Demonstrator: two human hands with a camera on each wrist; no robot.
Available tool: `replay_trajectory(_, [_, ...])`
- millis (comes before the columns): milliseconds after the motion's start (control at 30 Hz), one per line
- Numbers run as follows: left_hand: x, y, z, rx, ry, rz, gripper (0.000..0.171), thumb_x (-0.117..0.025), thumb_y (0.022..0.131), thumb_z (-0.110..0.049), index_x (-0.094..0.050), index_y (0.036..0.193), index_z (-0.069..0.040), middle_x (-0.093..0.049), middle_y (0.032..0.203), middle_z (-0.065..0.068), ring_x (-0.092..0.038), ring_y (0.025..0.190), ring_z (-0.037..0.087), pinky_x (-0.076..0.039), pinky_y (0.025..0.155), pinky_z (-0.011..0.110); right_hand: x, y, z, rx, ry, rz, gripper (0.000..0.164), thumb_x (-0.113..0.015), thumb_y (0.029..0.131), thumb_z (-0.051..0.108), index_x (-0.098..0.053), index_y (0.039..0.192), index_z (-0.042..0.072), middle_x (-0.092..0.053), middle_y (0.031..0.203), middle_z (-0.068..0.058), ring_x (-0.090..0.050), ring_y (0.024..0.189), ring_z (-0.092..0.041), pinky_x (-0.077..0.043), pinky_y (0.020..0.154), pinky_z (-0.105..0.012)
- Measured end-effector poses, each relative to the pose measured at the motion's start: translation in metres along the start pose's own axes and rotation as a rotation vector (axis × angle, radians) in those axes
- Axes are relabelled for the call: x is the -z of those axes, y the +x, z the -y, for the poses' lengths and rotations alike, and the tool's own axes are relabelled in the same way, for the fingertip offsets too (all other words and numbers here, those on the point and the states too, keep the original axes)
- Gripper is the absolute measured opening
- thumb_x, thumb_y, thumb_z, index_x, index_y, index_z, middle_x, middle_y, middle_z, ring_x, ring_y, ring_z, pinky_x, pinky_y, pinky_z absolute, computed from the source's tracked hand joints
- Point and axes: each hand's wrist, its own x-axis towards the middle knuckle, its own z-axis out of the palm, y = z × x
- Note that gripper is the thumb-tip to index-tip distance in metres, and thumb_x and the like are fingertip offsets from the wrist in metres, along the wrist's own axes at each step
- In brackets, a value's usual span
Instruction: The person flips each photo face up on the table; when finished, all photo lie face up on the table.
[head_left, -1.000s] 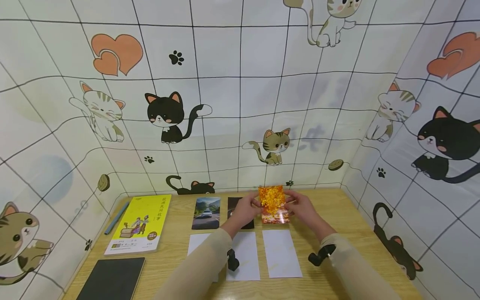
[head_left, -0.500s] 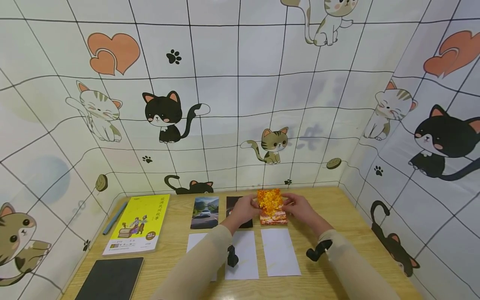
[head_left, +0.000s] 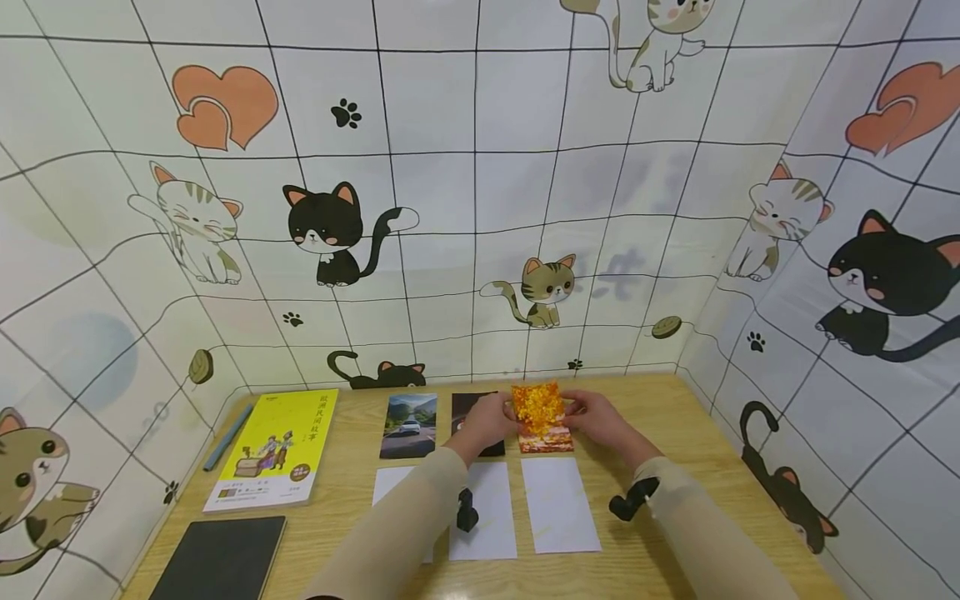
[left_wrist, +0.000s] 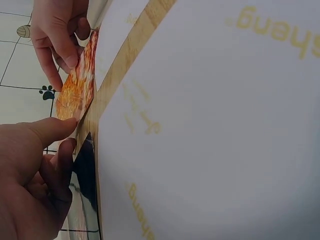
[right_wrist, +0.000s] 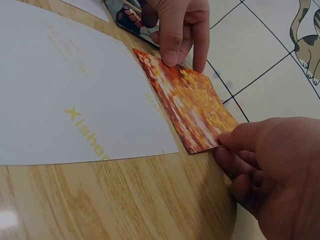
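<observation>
Between both hands is a glossy orange-and-yellow photo (head_left: 538, 410), pinched at its two side edges. My left hand (head_left: 487, 422) holds the left edge and my right hand (head_left: 597, 416) the right edge, thumbs on top in the right wrist view, where the photo (right_wrist: 187, 100) sits low by the wooden table. A dark photo (head_left: 491, 448) lies partly hidden under my left hand. Left of it lies a photo of a car on a road (head_left: 409, 427). In front are white cards face down: a right one (head_left: 561, 505), a middle one (head_left: 491, 517) and a left one (head_left: 390, 481) partly covered by my sleeve.
At the left of the wooden table (head_left: 345, 500) lie a yellow book (head_left: 277, 450), a black notebook (head_left: 221, 558) and a blue-grey pen (head_left: 228, 437). A cat-patterned white sheet (head_left: 435, 208) rises behind the table and at both sides.
Both hands have lowered the orange photo toward the table, and it tilts flatter than before. It has also shifted slightly left in the head view, as has the whole scene.
</observation>
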Motion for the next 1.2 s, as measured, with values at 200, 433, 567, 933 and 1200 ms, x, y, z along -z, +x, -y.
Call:
replay_trajectory(200, [0.005,-0.011,-0.007,-0.01,0.002,0.005,0.07,-0.089,0.095,-0.013,-0.058,0.155,0.003,-0.07,0.09,-0.001,-0.065,0.078,0.016,-0.059,0.081,0.035,-0.002,0.001,0.0,-0.028,-0.041,0.009,0.053,-0.075,0.103,0.005,-0.059,0.153,-0.006,-0.071,0.107,-0.009,-0.063,0.096,-0.023,-0.054,0.088,-0.04])
replay_trajectory(433, [0.005,-0.01,-0.006,-0.013,0.005,0.011,0.068,-0.09,0.095,-0.016,-0.06,0.154,0.003,-0.073,0.09,-0.003,-0.067,0.081,0.014,-0.061,0.089,0.041,-0.002,0.001,0.001,-0.038,-0.027,0.026,0.053,-0.075,0.103,0.005,-0.059,0.152,-0.007,-0.071,0.108,-0.01,-0.061,0.096,-0.023,-0.053,0.086,-0.038])
replay_trajectory(567, [0.005,-0.009,-0.005,-0.018,0.01,0.023,0.07,-0.09,0.095,-0.019,-0.06,0.154,0.003,-0.072,0.087,-0.003,-0.066,0.079,0.014,-0.062,0.092,0.042,-0.001,0.0,0.004,-0.028,-0.033,0.039,0.053,-0.075,0.103,0.004,-0.059,0.151,-0.009,-0.07,0.107,-0.01,-0.06,0.094,-0.022,-0.052,0.084,-0.036])
replay_trajectory(933, [0.004,0.0,-0.002,0.001,0.063,0.034,0.064,-0.09,0.096,-0.023,-0.064,0.151,-0.001,-0.072,0.094,-0.001,-0.066,0.082,0.015,-0.06,0.085,0.038,-0.003,0.0,0.003,-0.037,-0.02,0.05,0.053,-0.074,0.103,0.003,-0.057,0.152,-0.012,-0.067,0.102,-0.01,-0.056,0.088,-0.021,-0.047,0.077,-0.034])
replay_trajectory(1200, [0.006,0.001,-0.001,0.025,0.032,0.046,0.068,-0.089,0.097,-0.025,-0.062,0.155,-0.004,-0.072,0.098,0.0,-0.068,0.083,0.016,-0.061,0.088,0.04,-0.002,-0.003,0.005,-0.042,0.021,0.026,0.051,-0.073,0.103,0.005,-0.059,0.149,-0.011,-0.068,0.104,-0.012,-0.058,0.09,-0.023,-0.049,0.078,-0.035])
